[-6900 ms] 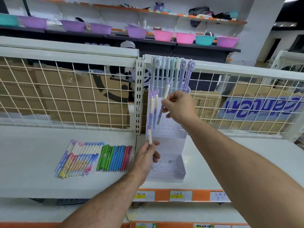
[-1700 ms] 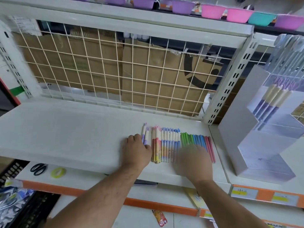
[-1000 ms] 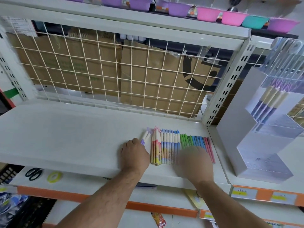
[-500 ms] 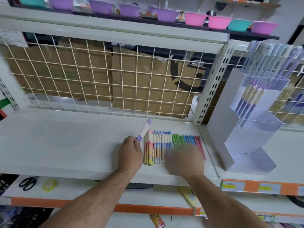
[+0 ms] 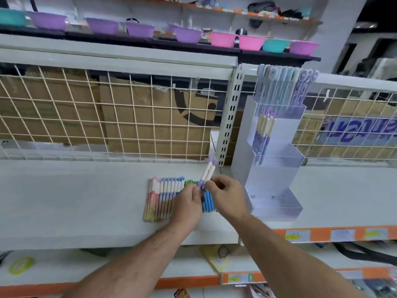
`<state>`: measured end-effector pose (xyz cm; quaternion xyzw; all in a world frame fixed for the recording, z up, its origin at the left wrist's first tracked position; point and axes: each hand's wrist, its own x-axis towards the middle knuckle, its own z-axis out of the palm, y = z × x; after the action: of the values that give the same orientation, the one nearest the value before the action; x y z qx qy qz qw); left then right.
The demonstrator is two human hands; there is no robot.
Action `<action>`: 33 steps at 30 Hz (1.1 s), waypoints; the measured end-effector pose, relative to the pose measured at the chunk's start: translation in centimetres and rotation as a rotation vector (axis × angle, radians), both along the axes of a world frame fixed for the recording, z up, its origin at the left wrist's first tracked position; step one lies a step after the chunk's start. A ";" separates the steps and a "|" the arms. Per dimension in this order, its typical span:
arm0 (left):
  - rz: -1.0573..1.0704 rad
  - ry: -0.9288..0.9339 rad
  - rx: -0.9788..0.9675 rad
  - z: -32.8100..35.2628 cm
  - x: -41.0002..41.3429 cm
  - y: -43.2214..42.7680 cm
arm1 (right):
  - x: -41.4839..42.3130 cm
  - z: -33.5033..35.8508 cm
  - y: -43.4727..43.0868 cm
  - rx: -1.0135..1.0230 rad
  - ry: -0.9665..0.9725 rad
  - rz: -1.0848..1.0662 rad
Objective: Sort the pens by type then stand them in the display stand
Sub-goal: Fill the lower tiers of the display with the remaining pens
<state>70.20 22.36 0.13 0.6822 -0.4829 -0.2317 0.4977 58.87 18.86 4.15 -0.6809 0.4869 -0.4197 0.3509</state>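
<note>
both hands pinch pens [image 5: 207,172]
left hand [image 5: 189,201] and right hand [image 5: 226,195] fingers grasp the purple ends; cream tops jut above.

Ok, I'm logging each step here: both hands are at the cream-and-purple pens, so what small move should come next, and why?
Probably carry the cream-and-purple pens right and up to the display stand and stand them in its second tier. The left hand and right hand pinch them above the sorted row, and matching pens stand in that tier.
</note>
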 end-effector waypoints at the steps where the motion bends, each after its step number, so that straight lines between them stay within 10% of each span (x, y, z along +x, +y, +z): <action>1: -0.002 -0.012 0.010 0.2 -1.1 -0.3 | -1.2 0.1 -0.4 0.004 -0.001 -0.010; 33: -0.119 0.290 0.066 2.4 -16.4 -7.2 | -16.2 11.8 -12.8 -0.146 -0.050 0.014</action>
<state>53.77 15.21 2.55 0.6276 -0.4377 -0.3725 0.5251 42.63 6.03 15.95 -0.6973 0.4413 -0.4684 0.3154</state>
